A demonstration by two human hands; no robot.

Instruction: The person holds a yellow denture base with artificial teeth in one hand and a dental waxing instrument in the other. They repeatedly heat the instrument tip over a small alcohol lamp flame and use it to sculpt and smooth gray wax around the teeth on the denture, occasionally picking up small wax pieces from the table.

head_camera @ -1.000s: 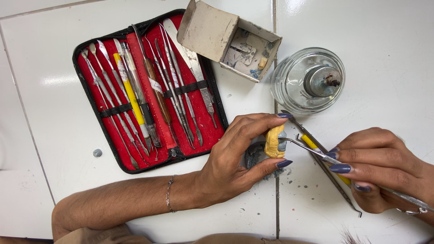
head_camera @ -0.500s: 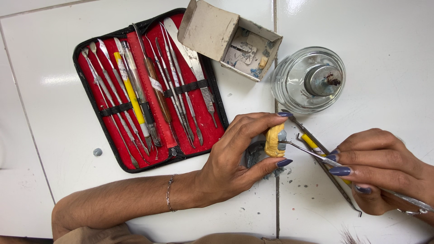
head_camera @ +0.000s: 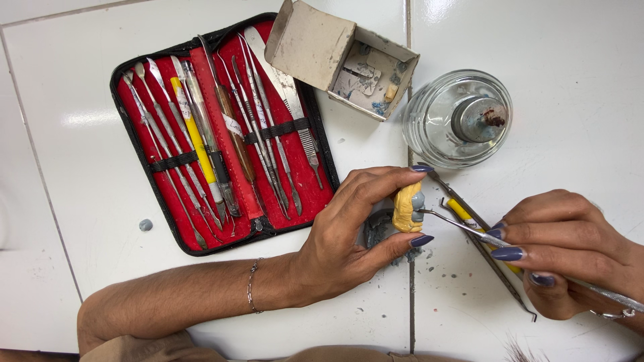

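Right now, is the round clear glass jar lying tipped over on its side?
No, the round clear glass jar stands upright on the white table, its metal cap facing up.

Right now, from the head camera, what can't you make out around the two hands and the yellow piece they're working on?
- Underside of the yellow piece: covered by the left hand, head view.
- Grey lump below it: mostly behind the thumb; shape unclear.
- Far end of the metal tool: runs under the right hand and off the right edge.
- Tool tip's contact: too small to tell.
- Contents of the small cardboard box: too small to identify.
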